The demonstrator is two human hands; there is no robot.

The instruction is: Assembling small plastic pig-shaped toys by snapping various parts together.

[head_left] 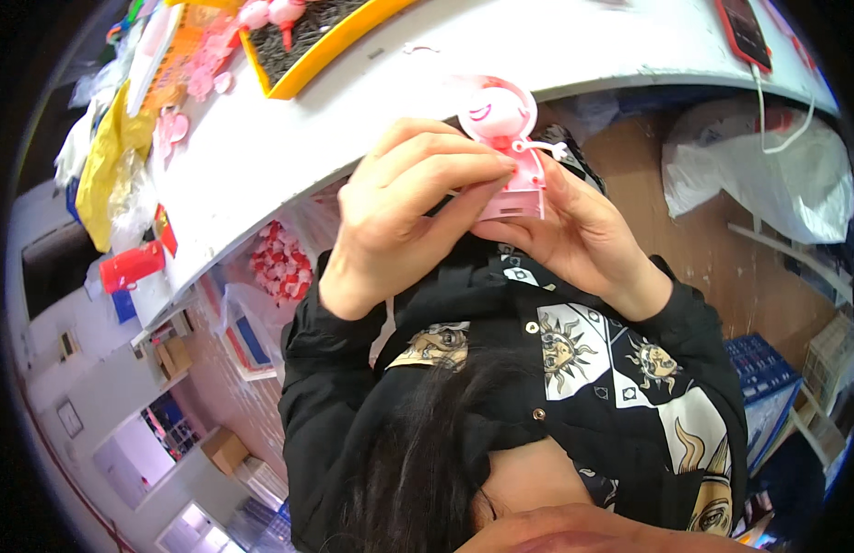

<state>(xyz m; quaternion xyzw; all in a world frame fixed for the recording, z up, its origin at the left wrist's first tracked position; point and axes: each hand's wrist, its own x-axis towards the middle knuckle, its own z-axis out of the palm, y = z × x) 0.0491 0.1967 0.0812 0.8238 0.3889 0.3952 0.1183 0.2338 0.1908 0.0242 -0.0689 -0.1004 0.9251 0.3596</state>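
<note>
A pink plastic toy figure (pixel 497 117) with a round head and a boxy body is held up just off the table's near edge. My right hand (pixel 588 226) grips the body from the right and below, thumb along its side. A thin white arm-like piece (pixel 542 147) with a ring at one end sticks out to the right of the body. My left hand (pixel 399 203) reaches over from the left, thumb and forefinger pinched together against the body's open face. Whatever lies between those fingertips is too small to make out.
The white table (pixel 307 138) curves across the front. On it are a yellow tray (pixel 330 51) of dark small parts, pink pieces (pixel 173 129) at left and a phone (pixel 745 32) with a cable at right. Below the edge hang a bag of red-and-pink parts (pixel 281 263) and a white bag (pixel 759 166).
</note>
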